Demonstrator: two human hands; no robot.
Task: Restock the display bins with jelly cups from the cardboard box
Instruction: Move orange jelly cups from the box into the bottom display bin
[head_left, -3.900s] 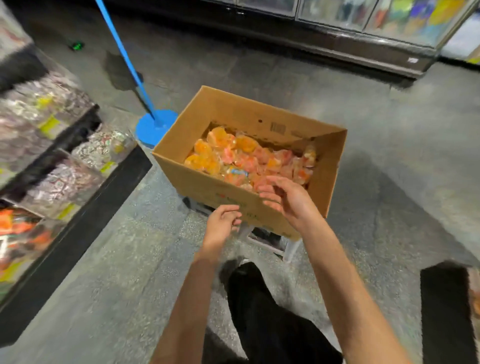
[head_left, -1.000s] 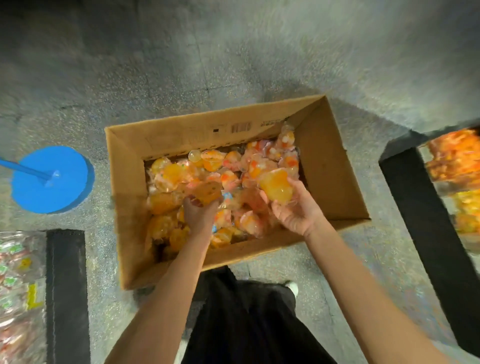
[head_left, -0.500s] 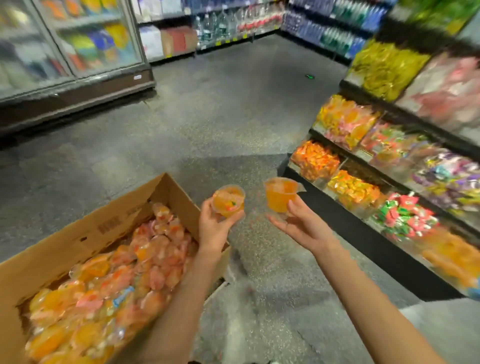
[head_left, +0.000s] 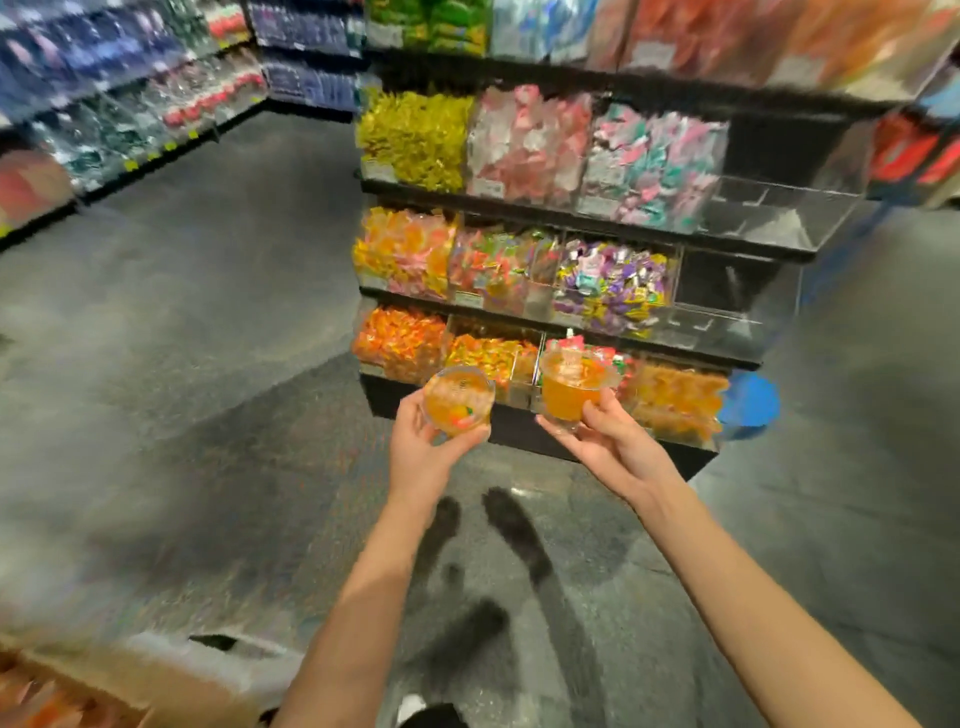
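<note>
Head view shows both arms stretched toward the bottom row of display bins. The left hand curls its fingers round a jelly cup tipped so its lid faces the camera. The right hand pinches a second cup held upright, its rim up. Both cups hang in front of the bins and not yet over one; the right one looks nearer the orange-filled bin. The cardboard box sits behind, at lower left.
</note>
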